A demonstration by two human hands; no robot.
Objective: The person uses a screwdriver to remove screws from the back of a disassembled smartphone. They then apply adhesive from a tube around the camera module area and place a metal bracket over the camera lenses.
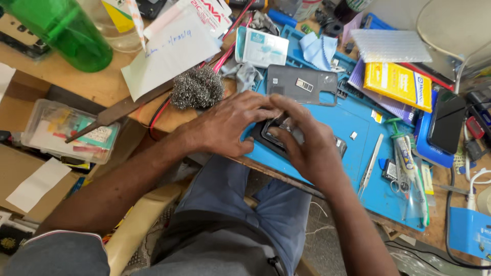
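Now, step in hand: we judge we are seating or pressing a part into the opened phone [286, 137] on the blue mat [353, 120].
Left hand [227, 128]: lies flat beside the phone, fingers [266, 102] pressed together, steadying its near edge.
Right hand [307, 145]: fingers curled on the phone, pinching its frame.
Phone position: on the mat at the counter [102, 84] front edge, just below the grey back cover [302, 84].
Long axis: seemingly slanted from upper left to lower right; we cannot tell which end leads.
Next move: likely calls for even, gentle pressure.
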